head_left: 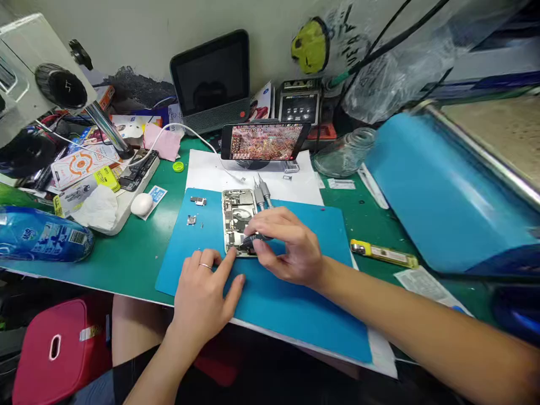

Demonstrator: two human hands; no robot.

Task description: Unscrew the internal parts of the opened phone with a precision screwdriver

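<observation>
An opened smartphone (239, 216) lies upright on the blue mat, its inner parts showing. My left hand (206, 289) rests at its near edge with index finger stretched to the lower left corner and thumb apart; it grips nothing. Over the phone's lower right side, my right hand (291, 247) pinches a slim dark tool (252, 239) between thumb and fingers. The tool points into the lower end of the phone; its exact kind is partly hidden. Two grey-handled screwdrivers (262, 192) lie just beyond. Small loose phone parts (198, 201) sit left of the phone.
A propped phone (265, 142) showing a picture and a dark-screened display (212, 76) stand behind. At left are a microscope stand (110, 132), a blue bottle (44, 235) and clutter. On the right lie a yellow tool (383, 254), a glass jar (346, 152) and a blue sheet (455, 197).
</observation>
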